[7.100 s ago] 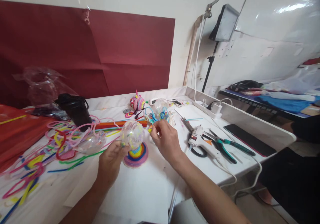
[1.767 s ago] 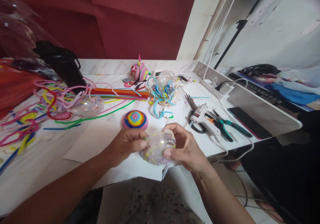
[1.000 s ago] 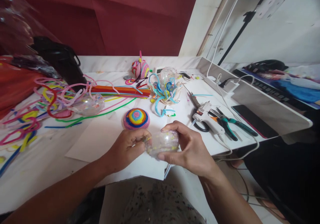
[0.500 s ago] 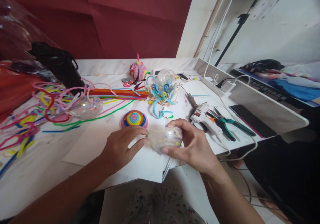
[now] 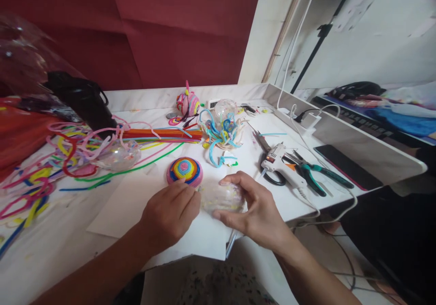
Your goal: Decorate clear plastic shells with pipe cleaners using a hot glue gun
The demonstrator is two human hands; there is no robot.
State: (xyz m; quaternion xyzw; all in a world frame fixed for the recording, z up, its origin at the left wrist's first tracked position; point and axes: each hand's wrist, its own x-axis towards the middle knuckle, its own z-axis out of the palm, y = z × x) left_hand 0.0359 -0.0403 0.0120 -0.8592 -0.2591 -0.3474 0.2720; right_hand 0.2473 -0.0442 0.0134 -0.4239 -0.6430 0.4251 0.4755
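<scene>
My right hand (image 5: 255, 207) is closed around a clear plastic ball-like shell (image 5: 223, 197) flecked with yellow and other colours, thumb at the near side and fingers at the far side. To the left of the shell, my left hand (image 5: 172, 212) has its fingers curled together; whatever they may pinch is hidden. Just beyond those fingers lies a dome (image 5: 184, 171) of coiled pipe cleaners in pink, blue, yellow and orange rings. My left hand covers part of its near edge. Both hands are above a white paper sheet (image 5: 116, 212).
Loose pipe cleaners (image 5: 71, 155) and another clear ball (image 5: 121, 154) lie left, near a bundle of straight ones (image 5: 160, 134). A striped ball (image 5: 190, 104) stands behind. At right are a glue gun (image 5: 277, 157), pliers (image 5: 316, 173), black-handled scissors (image 5: 272, 177) and a phone (image 5: 344, 164).
My left hand's fingers have closed and drawn away from the shell. My right hand still holds the shell. The view has shifted slightly.
</scene>
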